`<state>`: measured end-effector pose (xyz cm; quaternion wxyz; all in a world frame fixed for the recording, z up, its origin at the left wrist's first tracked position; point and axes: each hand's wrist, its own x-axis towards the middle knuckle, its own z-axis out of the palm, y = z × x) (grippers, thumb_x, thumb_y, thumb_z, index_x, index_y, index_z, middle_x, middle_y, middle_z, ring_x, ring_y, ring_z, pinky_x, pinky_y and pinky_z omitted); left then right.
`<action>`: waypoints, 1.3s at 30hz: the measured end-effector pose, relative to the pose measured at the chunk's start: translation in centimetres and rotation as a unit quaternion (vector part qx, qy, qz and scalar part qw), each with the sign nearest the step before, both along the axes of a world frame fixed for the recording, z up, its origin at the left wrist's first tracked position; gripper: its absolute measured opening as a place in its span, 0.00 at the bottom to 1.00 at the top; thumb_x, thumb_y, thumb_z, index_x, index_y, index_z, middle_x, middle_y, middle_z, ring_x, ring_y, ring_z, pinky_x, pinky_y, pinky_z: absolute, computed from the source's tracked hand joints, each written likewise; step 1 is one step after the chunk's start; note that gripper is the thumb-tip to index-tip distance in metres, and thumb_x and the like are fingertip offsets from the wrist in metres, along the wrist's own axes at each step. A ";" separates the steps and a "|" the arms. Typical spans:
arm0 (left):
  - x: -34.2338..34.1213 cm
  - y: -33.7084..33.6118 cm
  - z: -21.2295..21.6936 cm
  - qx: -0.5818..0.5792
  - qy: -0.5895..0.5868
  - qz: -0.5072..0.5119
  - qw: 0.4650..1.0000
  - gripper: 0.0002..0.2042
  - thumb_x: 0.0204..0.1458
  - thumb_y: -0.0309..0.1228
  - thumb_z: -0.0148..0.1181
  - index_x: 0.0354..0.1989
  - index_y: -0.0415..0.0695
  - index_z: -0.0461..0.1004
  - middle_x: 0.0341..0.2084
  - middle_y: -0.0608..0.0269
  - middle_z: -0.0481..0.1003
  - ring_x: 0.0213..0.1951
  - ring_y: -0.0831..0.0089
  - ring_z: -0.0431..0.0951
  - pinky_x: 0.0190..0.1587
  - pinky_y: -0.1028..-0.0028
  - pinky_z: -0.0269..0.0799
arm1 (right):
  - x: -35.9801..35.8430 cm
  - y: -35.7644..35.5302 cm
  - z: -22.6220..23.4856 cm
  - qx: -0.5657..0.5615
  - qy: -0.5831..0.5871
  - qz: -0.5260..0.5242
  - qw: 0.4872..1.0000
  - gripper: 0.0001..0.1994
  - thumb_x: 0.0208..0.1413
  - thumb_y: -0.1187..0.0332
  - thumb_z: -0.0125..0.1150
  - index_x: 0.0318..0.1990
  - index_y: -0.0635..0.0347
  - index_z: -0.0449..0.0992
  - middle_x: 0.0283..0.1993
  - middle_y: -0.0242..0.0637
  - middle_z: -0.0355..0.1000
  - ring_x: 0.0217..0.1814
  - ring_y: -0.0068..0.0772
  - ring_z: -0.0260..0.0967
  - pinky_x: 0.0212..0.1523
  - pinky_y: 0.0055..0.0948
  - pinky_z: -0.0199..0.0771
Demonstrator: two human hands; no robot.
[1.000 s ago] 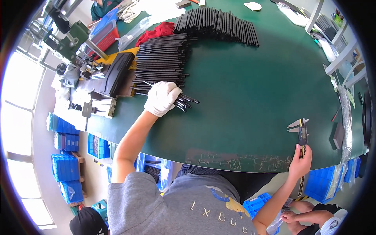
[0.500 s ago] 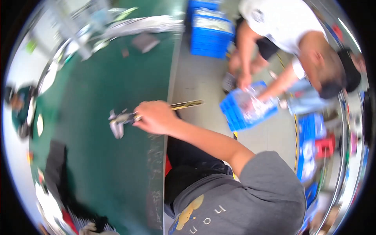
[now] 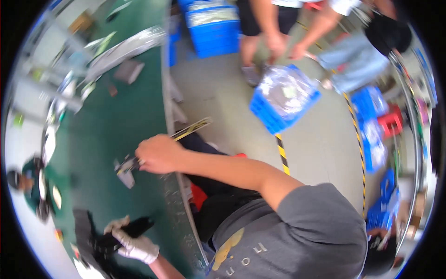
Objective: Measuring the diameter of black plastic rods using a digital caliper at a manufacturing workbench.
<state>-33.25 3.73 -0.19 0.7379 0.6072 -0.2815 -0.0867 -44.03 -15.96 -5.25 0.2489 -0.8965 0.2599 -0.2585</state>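
My bare right hand (image 3: 160,153) is closed around a caliper (image 3: 125,172), whose metal jaws point left over the green table (image 3: 139,109). The caliper's yellow-and-black beam (image 3: 193,129) sticks out on the other side, past the table edge. In a whitish glove, my left hand (image 3: 134,242) reaches in from the lower edge. Its fingers are bent around a black piece (image 3: 138,228), blurred and of a kind I cannot make out. Beside this hand lies more dark material (image 3: 83,228).
Beyond the table edge, a co-worker's hands (image 3: 277,45) are near a blue crate (image 3: 274,118) holding clear plastic wrap. Blue crates (image 3: 214,38) are stacked farther off. A grey block (image 3: 129,71) and plastic-wrapped material (image 3: 125,49) lie on the table. Another person (image 3: 29,186) is across it.
The view has shifted. My left gloved hand has come further into sight with the black piece. My right hand still holds the caliper. The co-worker's hands have left the crate's inside.
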 end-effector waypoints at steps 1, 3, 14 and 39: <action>-0.6 -0.4 0.0 -0.006 0.003 -0.014 1.000 0.10 0.58 0.34 0.51 0.40 0.40 0.67 0.28 0.65 0.67 0.31 0.74 0.69 0.41 0.67 0.71 | -0.5 -0.2 0.1 0.006 0.007 -0.005 1.000 0.14 0.43 0.57 0.64 0.28 0.57 0.74 0.29 0.40 0.71 0.35 0.46 0.72 0.33 0.42 0.71; -0.8 -0.7 1.1 0.000 -0.026 -0.048 0.999 0.09 0.57 0.33 0.51 0.38 0.40 0.65 0.26 0.62 0.68 0.28 0.72 0.71 0.39 0.68 0.72 | -1.3 -0.5 0.5 -0.004 0.029 -0.020 0.999 0.13 0.44 0.56 0.63 0.31 0.55 0.74 0.29 0.38 0.70 0.34 0.45 0.72 0.32 0.43 0.71; -2.2 0.5 3.4 -0.054 0.038 -0.114 0.991 0.03 0.58 0.24 0.49 0.39 0.39 0.66 0.29 0.59 0.73 0.34 0.71 0.74 0.43 0.72 0.70 | -4.2 -1.7 7.9 -0.257 -0.071 0.072 0.961 0.16 0.39 0.56 0.69 0.29 0.57 0.73 0.22 0.32 0.68 0.19 0.36 0.66 0.18 0.30 0.61; -2.8 0.7 3.5 -0.017 -0.017 -0.150 0.988 0.08 0.51 0.17 0.56 0.40 0.37 0.72 0.33 0.59 0.77 0.37 0.75 0.78 0.42 0.78 0.73 | -5.1 2.8 14.3 -0.177 -0.036 0.117 0.977 0.14 0.44 0.68 0.62 0.39 0.63 0.72 0.22 0.34 0.65 0.17 0.32 0.63 0.17 0.27 0.59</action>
